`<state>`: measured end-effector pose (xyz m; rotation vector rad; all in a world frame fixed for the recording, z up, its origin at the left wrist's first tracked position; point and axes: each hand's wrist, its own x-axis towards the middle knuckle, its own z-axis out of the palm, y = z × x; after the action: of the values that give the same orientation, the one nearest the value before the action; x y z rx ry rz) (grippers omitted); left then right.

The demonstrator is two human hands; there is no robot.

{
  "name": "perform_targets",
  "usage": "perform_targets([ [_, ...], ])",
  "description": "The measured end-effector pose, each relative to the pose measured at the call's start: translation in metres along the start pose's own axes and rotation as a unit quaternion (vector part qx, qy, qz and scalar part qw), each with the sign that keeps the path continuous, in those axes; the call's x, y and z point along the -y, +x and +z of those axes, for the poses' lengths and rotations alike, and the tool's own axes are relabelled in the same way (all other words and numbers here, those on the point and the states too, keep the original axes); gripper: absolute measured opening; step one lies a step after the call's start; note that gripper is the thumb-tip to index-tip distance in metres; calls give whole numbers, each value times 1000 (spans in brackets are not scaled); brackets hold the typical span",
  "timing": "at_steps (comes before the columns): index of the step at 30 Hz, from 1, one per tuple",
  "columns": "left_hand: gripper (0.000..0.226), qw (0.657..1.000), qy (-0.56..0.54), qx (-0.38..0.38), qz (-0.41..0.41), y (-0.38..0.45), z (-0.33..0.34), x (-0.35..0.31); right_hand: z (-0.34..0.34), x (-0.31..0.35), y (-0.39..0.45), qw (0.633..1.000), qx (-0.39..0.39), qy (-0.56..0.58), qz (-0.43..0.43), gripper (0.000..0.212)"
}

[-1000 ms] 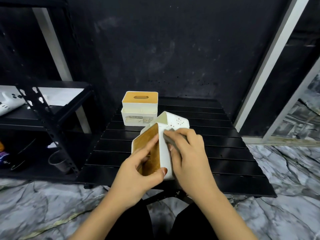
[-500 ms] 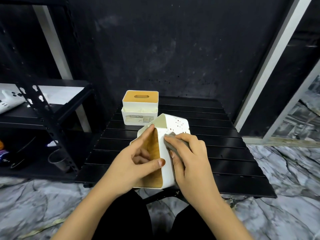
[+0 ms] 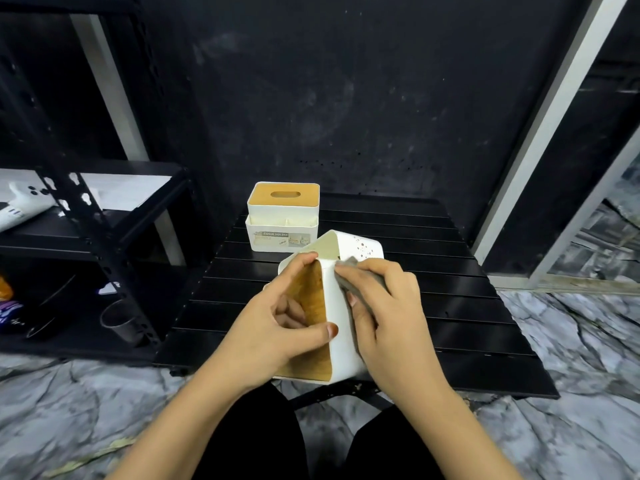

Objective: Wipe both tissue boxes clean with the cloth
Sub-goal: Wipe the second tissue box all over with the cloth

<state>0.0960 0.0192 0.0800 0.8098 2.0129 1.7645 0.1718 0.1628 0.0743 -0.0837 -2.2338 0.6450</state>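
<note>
A white tissue box with a wooden lid (image 3: 337, 320) is tipped on its side above the near edge of the black slatted table (image 3: 467, 306). My left hand (image 3: 277, 327) grips it across the wooden lid face, thumb on the white edge. My right hand (image 3: 384, 313) presses a grey cloth (image 3: 349, 271) flat against the box's white side; most of the cloth is hidden under my fingers. A second white tissue box with a wooden lid (image 3: 283, 216) stands upright at the table's far left, with a "tissue holder" label on its front.
A black metal shelf rack (image 3: 104, 237) stands to the left of the table, with a white object (image 3: 20, 209) on its upper shelf and a metal cup (image 3: 121, 322) below. A dark wall rises behind. Marble floor surrounds the table.
My left hand has shifted its grip up the lid and the box has tipped further towards me. My right hand with the cloth has slid slightly up the white side.
</note>
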Motion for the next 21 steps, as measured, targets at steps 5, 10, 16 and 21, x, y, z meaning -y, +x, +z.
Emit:
perform_targets([
  [5, 78, 1000, -9, -5, -4, 1, -3, 0, 2, 0, 7, 1000, 15, -3, 0, 40],
  [10, 80, 999, 41, -17, -8, -3, 2, -4, 3, 5, -2, 999, 1, 12, 45, 41],
  [16, 56, 995, 79, -57, -11, -3, 4, -7, 5, 15, -14, 999, 14, 19, 25, 35],
  [21, 47, 996, 53, -73, -1, -3, 6, -8, 1, 13, -18, 999, 13, 35, 15, 34],
])
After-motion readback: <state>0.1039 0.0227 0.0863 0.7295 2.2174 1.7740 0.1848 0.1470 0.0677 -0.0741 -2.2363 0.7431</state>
